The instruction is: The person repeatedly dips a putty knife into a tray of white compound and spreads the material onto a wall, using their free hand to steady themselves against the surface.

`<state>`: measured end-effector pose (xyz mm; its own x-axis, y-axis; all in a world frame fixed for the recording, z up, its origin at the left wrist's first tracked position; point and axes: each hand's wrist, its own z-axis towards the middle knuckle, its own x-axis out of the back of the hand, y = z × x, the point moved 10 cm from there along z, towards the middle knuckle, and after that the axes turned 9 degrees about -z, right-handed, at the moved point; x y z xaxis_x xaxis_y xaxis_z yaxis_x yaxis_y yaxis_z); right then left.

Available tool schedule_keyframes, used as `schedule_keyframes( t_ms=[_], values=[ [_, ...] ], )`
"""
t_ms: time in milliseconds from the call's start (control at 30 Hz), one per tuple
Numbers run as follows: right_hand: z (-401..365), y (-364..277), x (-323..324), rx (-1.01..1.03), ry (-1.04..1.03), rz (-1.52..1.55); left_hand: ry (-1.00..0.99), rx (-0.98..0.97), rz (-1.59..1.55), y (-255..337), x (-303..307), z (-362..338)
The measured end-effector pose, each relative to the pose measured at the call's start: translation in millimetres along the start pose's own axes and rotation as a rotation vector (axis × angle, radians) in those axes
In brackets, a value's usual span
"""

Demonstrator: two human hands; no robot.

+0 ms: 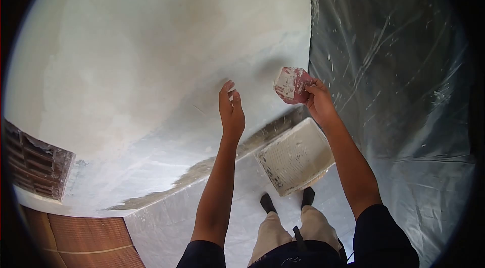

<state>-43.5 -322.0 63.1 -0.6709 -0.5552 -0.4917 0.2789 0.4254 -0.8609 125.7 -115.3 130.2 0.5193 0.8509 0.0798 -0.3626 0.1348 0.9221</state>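
My right hand (pixel 320 100) grips a red, flat, many-sided scraper (pixel 293 86) by its right edge, thumb and fingers pinching it. White filler is smeared over the scraper's face. It is held up before the pale wall (pixel 141 66), close to the wall's right edge. My left hand (pixel 231 111) is raised in front of the wall, fingers bent and thumb apart from them. Whitish smears show at its fingertips. Below my right hand, a ribbed paint tray (pixel 295 156) coated in whitish material rests by the foot of the wall.
Splattered plastic sheeting (pixel 394 76) hangs at the right, and more sheeting (pixel 172 222) covers the floor. A brown slatted vent (pixel 38 159) is set in the wall at left. Orange-brown tiles (pixel 93 235) lie bottom left. My feet (pixel 288 200) stand just behind the tray.
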Motion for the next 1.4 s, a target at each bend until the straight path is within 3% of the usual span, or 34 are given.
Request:
schedule_keyframes(
  t_ms=[333,533,733,833,900,933,1000,1133,1200,1233,1300,1400],
  values=[
    [-0.2,-144.2,-138.8,0.252,-0.287,0.040,0.138,-0.832,0.562,223.7,32.5,58.2],
    [-14.2,-216.0,-202.4,0.390,-0.324,-0.046,0.191,-1.031,0.744,314.5,48.6,79.0],
    [-25.9,-282.0,-255.3,0.509,-0.375,-0.059,0.270,-1.142,0.948,364.5,61.8,107.7],
    [-27.2,-323.0,-281.0,0.680,-0.388,-0.093,0.274,-1.198,1.055,372.9,58.0,124.3],
    [-41.7,-360.0,-292.1,0.912,-0.234,-0.194,0.288,-1.209,1.096,379.8,53.6,134.9],
    [-43.1,-372.1,-299.1,0.929,-0.239,-0.192,0.288,-1.199,1.140,381.2,49.2,141.4],
    [-70.4,-404.5,-315.0,1.289,0.018,-0.647,0.267,-1.222,1.146,383.0,41.2,150.7],
    [-105.5,-440.1,-356.5,1.572,0.041,-0.752,0.237,-1.227,1.179,379.0,29.8,163.1],
    [-117.0,-443.8,-385.0,1.775,0.002,-0.929,0.252,-1.191,1.220,373.5,30.6,168.4],
    [-110.7,-447.8,-390.8,1.777,-0.004,-0.923,0.257,-1.189,1.226,372.7,31.4,167.5],
    [-122.3,-442.3,-402.8,2.138,0.080,-0.965,0.220,-1.183,1.272,370.9,28.1,165.6],
    [-113.1,-436.6,-419.4,2.317,0.197,-1.125,0.196,-1.181,1.281,369.2,26.5,165.8]
  ],
)
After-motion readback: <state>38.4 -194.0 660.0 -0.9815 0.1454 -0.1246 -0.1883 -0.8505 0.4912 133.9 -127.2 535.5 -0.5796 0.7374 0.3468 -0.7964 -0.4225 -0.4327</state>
